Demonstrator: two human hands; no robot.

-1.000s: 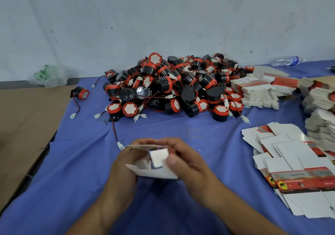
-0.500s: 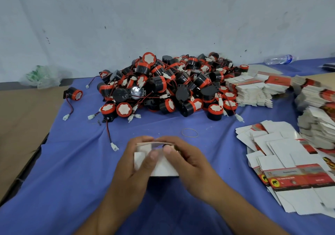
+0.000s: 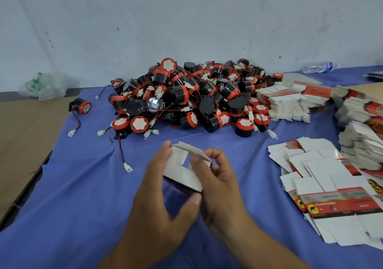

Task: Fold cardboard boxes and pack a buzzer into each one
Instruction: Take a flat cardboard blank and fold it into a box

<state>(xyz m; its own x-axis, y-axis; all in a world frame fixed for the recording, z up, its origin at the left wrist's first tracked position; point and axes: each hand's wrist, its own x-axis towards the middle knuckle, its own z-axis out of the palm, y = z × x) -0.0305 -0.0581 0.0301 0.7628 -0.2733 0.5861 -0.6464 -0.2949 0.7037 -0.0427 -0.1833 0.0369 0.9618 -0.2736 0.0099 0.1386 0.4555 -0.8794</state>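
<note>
The half-formed cardboard box [image 3: 182, 180] sat raised off the blue cloth [image 3: 83, 185] directly in front of you, held between both hands. Its white inner side and open mouth were turned up toward you, and its long axis ran from far-left to near-right. The top flap [image 3: 192, 150] stood slanted above the opening and was not yet tucked. Your left hand [image 3: 157, 206] cradled the box from the left, fingers curled on the far upper edge and thumb hooked under the near lower corner. Your right hand [image 3: 223, 185] pinched the right end, its thumb [image 3: 196, 165] pressing inward by the opening and its fingers bent over the flap's end. The pile of buzzers [image 3: 196, 100] lay straight beyond the box, away from you, with its front edge spread about evenly to either side. A lone buzzer [image 3: 83, 106] sat well off to the far left, and the flat blanks [image 3: 323, 171] were fanned out to your right. Because the left hand carried most of the box, the right hand looked the freer one to reach forward once the flap was closed. The mouth would probably need to stay tipped toward the pile to take a buzzer.
</note>
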